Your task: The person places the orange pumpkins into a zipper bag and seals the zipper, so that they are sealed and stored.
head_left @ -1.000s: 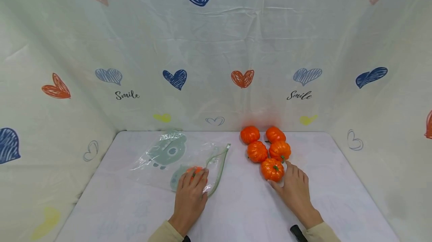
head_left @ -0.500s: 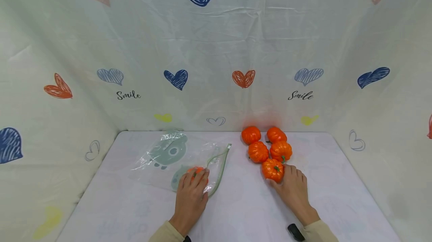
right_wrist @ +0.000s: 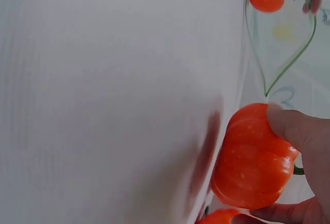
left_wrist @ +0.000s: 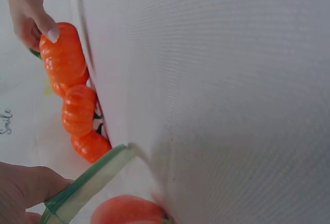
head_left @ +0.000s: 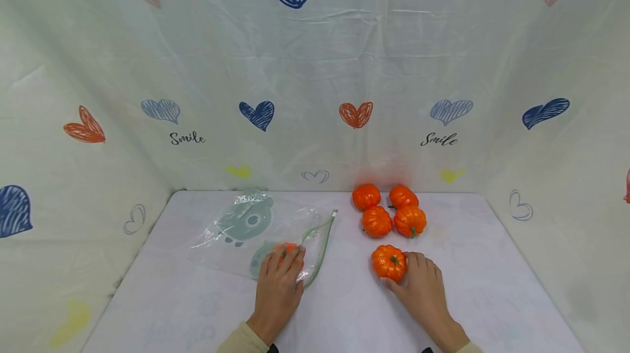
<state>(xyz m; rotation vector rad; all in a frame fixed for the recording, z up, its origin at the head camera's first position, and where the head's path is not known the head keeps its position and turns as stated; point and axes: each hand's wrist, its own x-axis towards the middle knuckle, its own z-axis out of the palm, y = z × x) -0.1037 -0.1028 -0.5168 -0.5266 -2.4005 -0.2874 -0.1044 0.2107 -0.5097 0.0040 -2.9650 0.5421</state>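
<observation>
While the left hand (head_left: 280, 286) pinches the zip bag (head_left: 248, 219) by its rim (head_left: 322, 252), likely so the mouth gapes, the right hand (head_left: 423, 290) grips a mini pumpkin (head_left: 388, 263) right of it, nearer than four loose pumpkins (head_left: 377, 222).

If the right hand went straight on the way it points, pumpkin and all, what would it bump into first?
Probably the nearer left pumpkin of the four ahead, judging by how the right hand and its held pumpkin point, though the nearer right pumpkin sits close to that line too.
</observation>
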